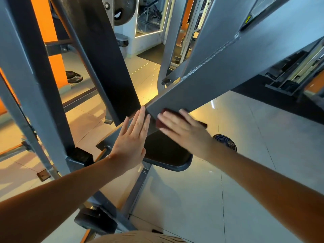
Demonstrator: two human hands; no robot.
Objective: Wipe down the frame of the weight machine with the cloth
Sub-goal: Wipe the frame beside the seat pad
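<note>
My right hand (185,132) presses cloth (161,122) flat on frame beam (228,76), low end; beam rises up-right; left hand (131,139) open, flat beside.

Warm side light, floor glare, wide-angle warp

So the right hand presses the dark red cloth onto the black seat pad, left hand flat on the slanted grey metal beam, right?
No. In the head view the right hand presses the dark red cloth onto the slanted grey metal beam itself; the left hand lies flat there too.
</note>
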